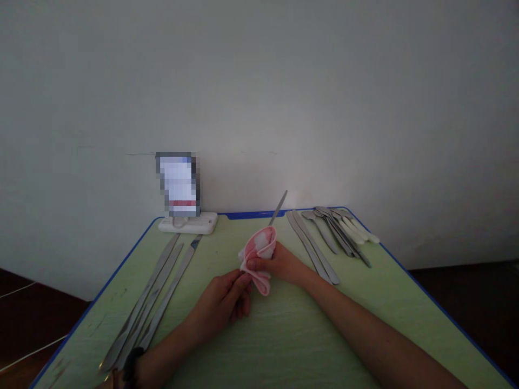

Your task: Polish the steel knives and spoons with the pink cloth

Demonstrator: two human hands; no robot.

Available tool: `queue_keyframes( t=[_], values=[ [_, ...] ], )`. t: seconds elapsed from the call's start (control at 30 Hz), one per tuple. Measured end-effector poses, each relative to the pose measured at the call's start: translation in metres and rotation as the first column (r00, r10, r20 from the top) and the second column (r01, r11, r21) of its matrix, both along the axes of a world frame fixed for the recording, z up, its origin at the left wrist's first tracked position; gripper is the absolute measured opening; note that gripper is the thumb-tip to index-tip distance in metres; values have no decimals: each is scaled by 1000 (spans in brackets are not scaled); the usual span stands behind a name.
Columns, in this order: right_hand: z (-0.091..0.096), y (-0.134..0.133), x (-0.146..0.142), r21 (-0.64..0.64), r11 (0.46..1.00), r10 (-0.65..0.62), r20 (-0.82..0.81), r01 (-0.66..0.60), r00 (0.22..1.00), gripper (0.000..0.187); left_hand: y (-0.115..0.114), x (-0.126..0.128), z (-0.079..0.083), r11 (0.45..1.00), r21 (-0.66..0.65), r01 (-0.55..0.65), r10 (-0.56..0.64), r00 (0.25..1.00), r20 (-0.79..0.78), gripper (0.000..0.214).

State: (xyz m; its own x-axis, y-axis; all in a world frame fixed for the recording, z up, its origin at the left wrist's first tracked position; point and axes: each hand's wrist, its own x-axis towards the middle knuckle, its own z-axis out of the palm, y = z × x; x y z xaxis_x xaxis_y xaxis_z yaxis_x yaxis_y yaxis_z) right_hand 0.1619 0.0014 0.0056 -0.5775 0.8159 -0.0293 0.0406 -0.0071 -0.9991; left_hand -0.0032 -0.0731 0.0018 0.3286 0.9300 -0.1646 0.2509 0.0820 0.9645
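My right hand (279, 266) is closed round a pink and white cloth (259, 251) wrapped about a table knife (278, 208), whose blade sticks up and away beyond the cloth. My left hand (225, 300) is closed in a pinch at the near end of the knife, just below the cloth; the handle itself is hidden by fingers and cloth. Both hands hover over the middle of the light green table (284, 335).
Three long knives (158, 292) lie in a row at the left. At the right lie two knives (314, 246) and several spoons and white-handled pieces (344, 227). A phone on a white stand (187, 221) sits at the back left, against the wall.
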Motion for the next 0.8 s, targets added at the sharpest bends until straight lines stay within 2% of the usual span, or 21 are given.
queue_keyframes(
  t=[0.8],
  values=[
    [4,-2,0,-14,1000,9,-49,-10,999,40,0,0,1,1000,15,-5,6,999,-42,43]
  ],
)
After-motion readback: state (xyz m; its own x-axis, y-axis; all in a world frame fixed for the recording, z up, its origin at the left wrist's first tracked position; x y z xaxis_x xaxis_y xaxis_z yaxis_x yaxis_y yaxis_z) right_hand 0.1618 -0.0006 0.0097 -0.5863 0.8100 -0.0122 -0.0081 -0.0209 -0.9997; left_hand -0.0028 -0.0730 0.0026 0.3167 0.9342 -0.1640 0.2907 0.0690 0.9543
